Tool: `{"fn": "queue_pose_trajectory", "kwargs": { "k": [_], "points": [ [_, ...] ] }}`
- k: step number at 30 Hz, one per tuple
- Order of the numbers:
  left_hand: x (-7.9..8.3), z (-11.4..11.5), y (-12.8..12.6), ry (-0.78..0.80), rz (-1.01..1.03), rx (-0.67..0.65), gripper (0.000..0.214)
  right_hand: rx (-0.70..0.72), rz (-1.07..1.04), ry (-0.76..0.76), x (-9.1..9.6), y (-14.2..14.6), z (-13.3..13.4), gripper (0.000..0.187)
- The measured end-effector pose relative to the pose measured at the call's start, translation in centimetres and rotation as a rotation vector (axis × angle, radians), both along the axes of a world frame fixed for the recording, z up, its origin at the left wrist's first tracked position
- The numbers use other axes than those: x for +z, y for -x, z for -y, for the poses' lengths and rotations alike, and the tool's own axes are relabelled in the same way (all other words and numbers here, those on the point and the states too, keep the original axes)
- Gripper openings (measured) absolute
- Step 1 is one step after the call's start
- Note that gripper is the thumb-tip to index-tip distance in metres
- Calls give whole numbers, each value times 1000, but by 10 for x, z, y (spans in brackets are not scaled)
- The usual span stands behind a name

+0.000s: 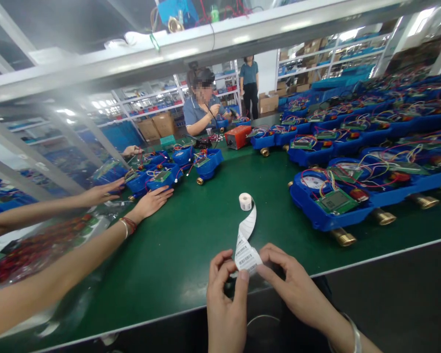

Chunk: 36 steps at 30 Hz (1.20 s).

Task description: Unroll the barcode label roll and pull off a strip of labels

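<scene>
My left hand (226, 294) and my right hand (294, 284) meet at the near edge of the green table (191, 245). Both pinch the loose end of a white barcode label strip (247, 245). The strip runs away from me to a small white roll (245, 201) standing on the table. My left thumb presses on the printed label at the strip's end. My right fingers hold the same end from the right side.
Several blue meter housings with circuit boards and coloured wires (330, 201) fill the right side. A co-worker's two arms (95, 235) reach in from the left towards more blue housings (161, 176). A seated person (202, 108) works at the far end beside an orange box (238, 136).
</scene>
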<state>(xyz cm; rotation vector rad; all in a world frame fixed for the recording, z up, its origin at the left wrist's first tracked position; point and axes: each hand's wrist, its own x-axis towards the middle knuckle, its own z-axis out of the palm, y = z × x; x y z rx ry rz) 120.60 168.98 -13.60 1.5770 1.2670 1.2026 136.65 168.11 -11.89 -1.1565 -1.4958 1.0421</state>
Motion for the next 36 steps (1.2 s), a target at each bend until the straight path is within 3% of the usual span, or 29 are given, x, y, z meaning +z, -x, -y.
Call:
{"fn": "queue_pose_trajectory", "kwargs": {
  "k": [4, 10, 15, 20, 24, 27, 31, 34, 36],
  "points": [
    [2, 0, 1, 74, 88, -5, 24, 31, 55, 22, 1, 4, 0, 24],
    [-5, 4, 10, -29, -88, -25, 17, -21, 10, 80, 3, 7, -3, 25],
    [-4, 2, 12, 64, 35, -9, 22, 54, 52, 45, 2, 9, -2, 28],
    [-1, 2, 11, 132, 29, -139, 23, 15, 171, -23, 4, 6, -3, 22],
    [15, -5, 17, -57, -101, -27, 27, 57, 478, -133, 26, -7, -6, 9],
    [39, -16, 19, -199, -241, -218, 33, 185, 641, -196, 52, -15, -12, 5],
    [65, -26, 17, -188, -235, -392, 23, 322, 645, -258, 83, -20, -25, 8],
    [62, -28, 16, -143, -153, -388, 4, 374, 567, -275, 90, -19, -34, 9],
    [49, -26, 15, -81, -40, -298, 13, 237, 454, -279, 82, -17, -34, 26]
  ]
}}
